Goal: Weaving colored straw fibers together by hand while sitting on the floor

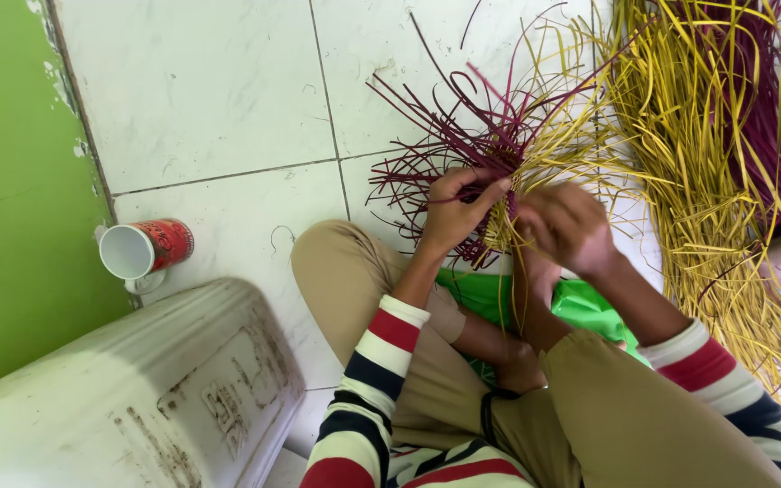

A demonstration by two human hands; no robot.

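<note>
I sit cross-legged on a white tiled floor. My left hand (456,210) pinches dark maroon strips (445,136) of a woven piece held above my lap. My right hand (567,226) grips the yellow strips (558,136) of the same piece, right beside the left hand. Loose maroon and yellow ends fan out upward from the woven piece. A green object (589,307) lies in my lap under the hands. My sleeves are striped red, white and navy.
A big pile of loose yellow and maroon strips (716,154) lies on the floor to the right. A red-and-white mug (145,250) lies on its side at the left by a green wall (11,181). A dirty white plastic container (137,389) stands lower left.
</note>
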